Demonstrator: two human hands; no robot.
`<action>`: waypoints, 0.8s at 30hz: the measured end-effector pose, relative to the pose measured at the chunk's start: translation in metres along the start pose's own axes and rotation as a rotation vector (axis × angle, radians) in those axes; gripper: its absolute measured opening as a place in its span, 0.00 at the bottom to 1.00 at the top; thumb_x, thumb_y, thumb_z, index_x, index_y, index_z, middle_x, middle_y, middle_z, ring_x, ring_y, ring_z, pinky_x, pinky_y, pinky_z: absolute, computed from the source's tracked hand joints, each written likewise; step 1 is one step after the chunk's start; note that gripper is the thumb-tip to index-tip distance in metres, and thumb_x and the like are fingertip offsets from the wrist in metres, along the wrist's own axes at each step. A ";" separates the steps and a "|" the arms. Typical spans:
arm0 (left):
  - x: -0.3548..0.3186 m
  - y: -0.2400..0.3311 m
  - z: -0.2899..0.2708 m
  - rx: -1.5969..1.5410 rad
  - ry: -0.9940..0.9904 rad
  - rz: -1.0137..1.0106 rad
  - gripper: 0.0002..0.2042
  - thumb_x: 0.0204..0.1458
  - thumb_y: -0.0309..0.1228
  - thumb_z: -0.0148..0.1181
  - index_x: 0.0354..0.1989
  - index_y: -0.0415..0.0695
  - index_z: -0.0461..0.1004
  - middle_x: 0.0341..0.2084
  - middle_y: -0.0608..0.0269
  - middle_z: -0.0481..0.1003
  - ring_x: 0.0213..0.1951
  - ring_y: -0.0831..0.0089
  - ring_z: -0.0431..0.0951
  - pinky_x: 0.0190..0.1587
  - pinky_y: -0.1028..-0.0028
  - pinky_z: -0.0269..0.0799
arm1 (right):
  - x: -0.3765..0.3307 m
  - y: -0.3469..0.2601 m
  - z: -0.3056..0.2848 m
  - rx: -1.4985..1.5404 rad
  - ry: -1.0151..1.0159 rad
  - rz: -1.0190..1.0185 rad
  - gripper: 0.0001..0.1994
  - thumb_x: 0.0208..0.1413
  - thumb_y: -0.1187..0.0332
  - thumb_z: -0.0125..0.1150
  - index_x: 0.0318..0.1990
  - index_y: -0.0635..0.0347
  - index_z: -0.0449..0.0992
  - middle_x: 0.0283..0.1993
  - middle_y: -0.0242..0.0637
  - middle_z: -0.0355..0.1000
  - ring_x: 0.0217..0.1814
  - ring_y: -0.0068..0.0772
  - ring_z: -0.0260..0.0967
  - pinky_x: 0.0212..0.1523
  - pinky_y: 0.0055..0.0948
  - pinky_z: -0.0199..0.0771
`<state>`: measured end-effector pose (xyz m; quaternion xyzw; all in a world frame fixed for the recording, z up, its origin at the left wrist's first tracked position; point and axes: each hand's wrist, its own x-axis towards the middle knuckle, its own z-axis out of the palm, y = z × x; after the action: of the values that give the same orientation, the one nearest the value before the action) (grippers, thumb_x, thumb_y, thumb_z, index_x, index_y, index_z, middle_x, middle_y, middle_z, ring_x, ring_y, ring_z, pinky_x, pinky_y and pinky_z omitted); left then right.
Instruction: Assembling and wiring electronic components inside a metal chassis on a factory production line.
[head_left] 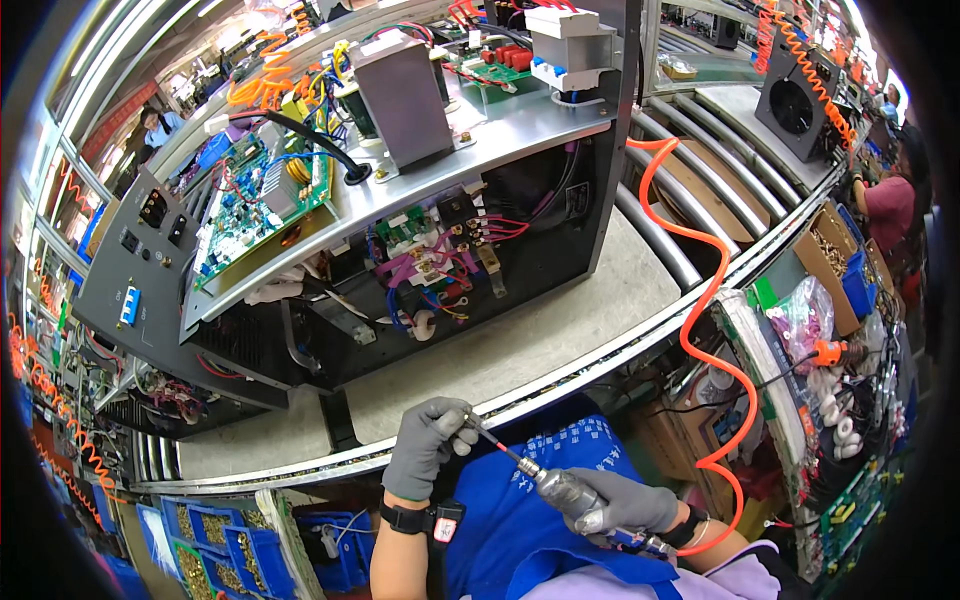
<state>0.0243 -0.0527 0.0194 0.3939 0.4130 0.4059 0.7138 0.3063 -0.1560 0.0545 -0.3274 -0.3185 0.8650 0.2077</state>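
My right hand (625, 503), in a grey glove, grips the silver body of a pneumatic screwdriver (560, 489) held across my blue apron. My left hand (430, 440), also gloved, pinches the tip of its red-sleeved bit (492, 437), just at the near edge of the conveyor. Beyond the hands stands an open black metal chassis (400, 200) with a green circuit board (262, 195), a grey transformer block (402, 95) and bundles of coloured wires (435, 265) inside. An orange coiled air hose (700, 300) runs from the tool up past the chassis.
Blue parts bins (235, 550) with screws sit at lower left. A rack (830, 400) with white rings, bagged parts and boards stands at right. Metal rollers (680, 200) carry the line onward to another black unit (800, 95). A person in red (890, 205) works at far right.
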 end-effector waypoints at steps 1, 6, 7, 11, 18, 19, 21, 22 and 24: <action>0.001 0.001 0.001 0.004 -0.001 -0.002 0.13 0.57 0.35 0.59 0.43 0.37 0.75 0.29 0.57 0.79 0.25 0.77 0.78 0.27 0.81 0.73 | 0.000 0.000 -0.001 -0.038 0.006 0.010 0.33 0.47 0.60 0.69 0.57 0.62 0.59 0.32 0.35 0.67 0.23 0.23 0.67 0.22 0.22 0.68; 0.018 0.023 0.018 0.085 0.027 -0.086 0.10 0.59 0.32 0.55 0.41 0.37 0.76 0.28 0.60 0.79 0.26 0.79 0.77 0.28 0.81 0.73 | 0.000 0.002 -0.007 -0.010 0.017 -0.056 0.33 0.48 0.62 0.69 0.59 0.61 0.59 0.33 0.34 0.67 0.26 0.22 0.67 0.24 0.22 0.68; 0.024 0.030 0.024 0.090 0.028 -0.086 0.10 0.59 0.32 0.55 0.41 0.37 0.76 0.28 0.60 0.79 0.26 0.79 0.77 0.28 0.81 0.73 | 0.002 0.002 -0.009 -0.022 0.033 -0.109 0.33 0.48 0.62 0.69 0.59 0.61 0.59 0.33 0.34 0.67 0.26 0.23 0.67 0.24 0.23 0.68; 0.067 0.052 0.026 0.811 0.247 0.511 0.11 0.55 0.32 0.56 0.45 0.42 0.76 0.31 0.57 0.79 0.28 0.69 0.79 0.31 0.71 0.75 | 0.003 -0.005 -0.009 0.080 0.069 -0.221 0.33 0.48 0.65 0.68 0.61 0.61 0.59 0.33 0.35 0.68 0.25 0.25 0.68 0.23 0.24 0.69; 0.126 0.067 0.014 1.821 0.242 0.440 0.15 0.50 0.28 0.53 0.47 0.54 0.75 0.39 0.53 0.77 0.39 0.51 0.77 0.41 0.57 0.74 | -0.005 -0.010 -0.007 0.093 0.146 -0.201 0.36 0.41 0.58 0.72 0.56 0.63 0.60 0.32 0.38 0.67 0.21 0.26 0.67 0.20 0.24 0.68; 0.128 0.068 0.013 1.834 0.208 0.501 0.15 0.50 0.28 0.53 0.47 0.54 0.75 0.39 0.53 0.77 0.40 0.52 0.78 0.42 0.57 0.74 | -0.006 -0.008 -0.007 0.100 0.149 -0.205 0.36 0.41 0.58 0.72 0.56 0.63 0.60 0.32 0.38 0.67 0.21 0.26 0.67 0.20 0.24 0.68; 0.128 0.072 0.015 1.853 0.207 0.454 0.15 0.50 0.27 0.53 0.47 0.52 0.75 0.39 0.53 0.77 0.40 0.51 0.77 0.42 0.58 0.74 | -0.007 -0.003 -0.008 0.136 0.148 -0.212 0.36 0.41 0.58 0.72 0.56 0.63 0.61 0.32 0.38 0.67 0.21 0.26 0.67 0.20 0.24 0.68; 0.129 0.074 0.016 1.867 0.220 0.407 0.15 0.50 0.27 0.53 0.47 0.51 0.74 0.39 0.52 0.77 0.41 0.51 0.77 0.43 0.58 0.74 | -0.007 -0.001 -0.012 0.139 0.146 -0.215 0.36 0.41 0.58 0.72 0.56 0.63 0.61 0.32 0.38 0.67 0.21 0.26 0.67 0.20 0.24 0.68; 0.124 0.076 0.011 1.762 0.239 0.432 0.15 0.50 0.26 0.53 0.48 0.51 0.74 0.39 0.50 0.77 0.42 0.50 0.77 0.42 0.57 0.74 | -0.006 0.000 -0.017 0.178 0.075 -0.217 0.30 0.49 0.68 0.66 0.59 0.61 0.59 0.34 0.37 0.68 0.24 0.26 0.68 0.23 0.26 0.69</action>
<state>0.0564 0.0842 0.0577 0.8202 0.5618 0.1068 0.0157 0.3226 -0.1530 0.0471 -0.3033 -0.2663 0.8494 0.3401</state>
